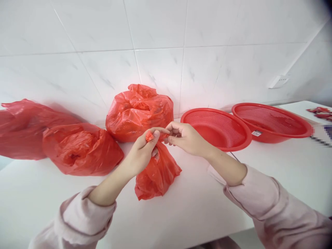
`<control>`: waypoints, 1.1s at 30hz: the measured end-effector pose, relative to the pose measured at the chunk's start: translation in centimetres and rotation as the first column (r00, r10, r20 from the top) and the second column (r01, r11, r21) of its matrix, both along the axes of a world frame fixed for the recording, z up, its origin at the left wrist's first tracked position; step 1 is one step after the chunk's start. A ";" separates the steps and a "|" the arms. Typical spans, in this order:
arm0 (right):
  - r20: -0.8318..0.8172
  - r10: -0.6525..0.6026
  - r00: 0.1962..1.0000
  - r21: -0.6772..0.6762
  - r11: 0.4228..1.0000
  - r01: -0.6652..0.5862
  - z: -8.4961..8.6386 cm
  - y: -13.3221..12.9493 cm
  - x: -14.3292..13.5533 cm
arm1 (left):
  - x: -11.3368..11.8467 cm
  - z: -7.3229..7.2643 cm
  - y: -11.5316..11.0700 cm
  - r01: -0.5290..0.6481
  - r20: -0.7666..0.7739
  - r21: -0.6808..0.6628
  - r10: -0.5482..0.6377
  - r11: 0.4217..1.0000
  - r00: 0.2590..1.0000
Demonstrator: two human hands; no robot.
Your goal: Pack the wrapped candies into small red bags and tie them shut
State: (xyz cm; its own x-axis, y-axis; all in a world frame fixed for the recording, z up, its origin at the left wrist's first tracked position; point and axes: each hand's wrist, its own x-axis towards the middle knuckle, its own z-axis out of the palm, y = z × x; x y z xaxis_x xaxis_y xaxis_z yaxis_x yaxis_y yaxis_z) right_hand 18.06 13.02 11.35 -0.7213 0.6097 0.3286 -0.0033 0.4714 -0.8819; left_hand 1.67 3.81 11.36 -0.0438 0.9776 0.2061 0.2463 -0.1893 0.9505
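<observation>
A small red plastic bag (158, 174) hangs or rests low over the white table, its gathered neck between my two hands. My left hand (144, 148) is closed on the neck, and a crumpled bit of red plastic pokes out by the thumb. Just to the right, my right hand (183, 136) pinches another part of the bag's twisted top with thumb and fingers. The fingertips of both hands nearly meet. What the bag contains is hidden.
Behind my hands sits a large full red bag (140, 112). Two more red bags, one nearer (83, 148) and one at the far left (23, 131), stand on the table (207, 211). Two red mesh baskets, a smaller (216, 147) and a larger (275, 136), are at right. Behind rises a tiled wall (160, 27).
</observation>
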 end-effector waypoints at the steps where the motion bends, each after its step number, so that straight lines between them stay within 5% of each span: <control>1: -0.021 -0.015 1.000 -0.004 1.000 0.014 0.0 -0.2 0.0 | -0.2 0.0 -0.1 -0.029 -0.040 0.034 0.031 0.999 0.999; 4: -0.059 -0.068 0.996 0.018 0.997 0.069 0.2 -1.2 0.2 | -0.9 0.3 -0.4 -0.082 -0.285 0.053 0.093 0.995 0.954; 7: -0.048 -0.106 0.993 0.090 0.990 0.110 -0.1 -2.4 0.2 | -1.7 0.8 -0.6 -0.069 -0.485 -0.050 0.036 0.996 0.874; 11: -0.062 -0.117 0.991 0.166 0.978 0.126 -0.9 -3.9 0.0 | -2.2 1.5 -0.6 0.078 -0.268 -0.241 -0.143 0.967 0.953; 13: -0.073 -0.055 0.996 0.275 0.959 0.074 -1.3 -4.4 0.2 | -2.4 1.8 -0.6 0.170 -0.165 -0.203 -0.205 0.964 0.965; 17: -0.165 0.037 0.986 0.425 0.904 0.038 -1.9 -4.3 0.5 | -2.8 2.1 -0.8 0.257 -0.208 -0.179 -0.292 0.950 0.934; 22: -0.178 0.084 0.981 0.005 0.996 -0.084 -3.5 -3.0 -0.5 | -2.3 1.2 -1.0 0.200 -0.417 -0.124 -0.234 0.972 0.878; 27: -0.286 0.060 0.956 -0.344 0.925 -0.161 -6.0 -3.1 -1.5 | -2.0 -1.3 -0.6 0.045 -0.588 0.276 0.132 0.960 0.798; 31: -0.228 0.206 0.952 -0.417 0.863 -0.287 -6.4 -3.2 -1.1 | -1.8 -2.8 -0.6 0.084 -0.598 0.454 0.234 0.887 0.767; 33: -0.141 0.217 0.966 -0.352 0.901 -0.254 -6.0 -3.3 -0.5 | -2.0 -3.3 -0.8 0.119 -0.639 0.462 0.236 0.879 0.732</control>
